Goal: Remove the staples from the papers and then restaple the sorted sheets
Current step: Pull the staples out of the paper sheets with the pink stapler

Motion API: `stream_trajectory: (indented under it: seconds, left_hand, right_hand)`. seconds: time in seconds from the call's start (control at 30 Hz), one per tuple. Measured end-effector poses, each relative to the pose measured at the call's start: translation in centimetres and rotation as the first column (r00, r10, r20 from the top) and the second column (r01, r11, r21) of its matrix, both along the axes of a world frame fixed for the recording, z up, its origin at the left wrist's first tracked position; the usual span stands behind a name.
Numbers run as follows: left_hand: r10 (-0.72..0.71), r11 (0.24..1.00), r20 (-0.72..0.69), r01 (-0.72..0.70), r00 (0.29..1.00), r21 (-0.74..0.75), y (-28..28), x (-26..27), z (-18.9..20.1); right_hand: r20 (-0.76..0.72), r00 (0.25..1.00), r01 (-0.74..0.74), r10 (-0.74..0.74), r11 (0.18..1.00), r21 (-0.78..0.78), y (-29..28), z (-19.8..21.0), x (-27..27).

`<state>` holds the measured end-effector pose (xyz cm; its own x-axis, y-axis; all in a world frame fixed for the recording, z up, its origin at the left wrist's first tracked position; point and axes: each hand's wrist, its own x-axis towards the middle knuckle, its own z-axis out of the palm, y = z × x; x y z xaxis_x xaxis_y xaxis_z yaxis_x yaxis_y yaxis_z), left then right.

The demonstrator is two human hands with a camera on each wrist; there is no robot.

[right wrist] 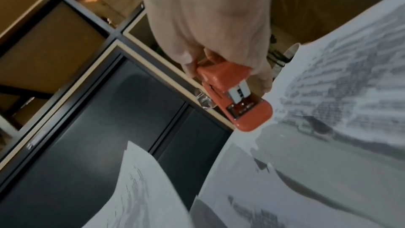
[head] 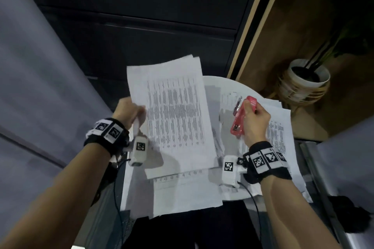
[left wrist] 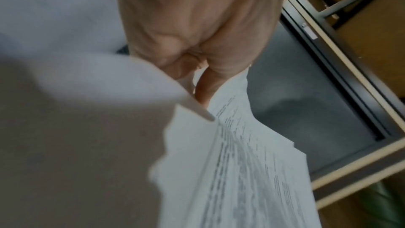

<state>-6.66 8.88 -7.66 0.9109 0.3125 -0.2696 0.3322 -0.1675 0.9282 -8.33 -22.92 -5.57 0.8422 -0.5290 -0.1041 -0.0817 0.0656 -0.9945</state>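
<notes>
My left hand (head: 132, 110) pinches the left edge of a stack of printed sheets (head: 174, 115) and holds it lifted above the small white table (head: 226, 87). In the left wrist view the fingers (left wrist: 197, 68) curl round the stack's (left wrist: 247, 171) corner. My right hand (head: 254, 121) grips a red stapler (head: 240, 116) to the right of the stack, held above the table. The right wrist view shows the stapler (right wrist: 236, 96) in the fingers, its metal mouth facing the camera, near the printed sheets (right wrist: 342, 79).
More printed sheets (head: 281, 139) lie on the table's right side, and blank-looking sheets (head: 178, 194) spread over its near edge. A small clear object (head: 232, 95) lies behind the stapler. A potted plant (head: 303, 80) stands on the floor at right. Dark cabinets (head: 141, 16) are behind.
</notes>
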Motion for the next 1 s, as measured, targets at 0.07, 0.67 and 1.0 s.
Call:
stream_trajectory:
  seconds: [0.07, 0.67, 1.0]
  left_hand:
    - [-0.024, 0.997, 0.046, 0.027, 0.999, -0.067, -1.8, 1.1, 1.7]
    - [-0.325, 0.778, -0.094, 0.322, 0.941, 0.54, -21.2, 4.4, -1.5]
    - [-0.049, 0.478, -0.325, 0.308, 0.944, 0.823, -4.0, 1.0, -3.7]
  right_hand:
    - [0.016, 0.997, 0.07, -0.07, 0.998, -0.006, -2.1, 0.7, -0.3]
    - [0.009, 0.992, 0.122, -0.122, 0.989, -0.079, -10.0, -0.4, -2.1]
    - [-0.302, 0.947, -0.193, 0.107, 0.942, -0.274, -5.2, -5.1, -1.0]
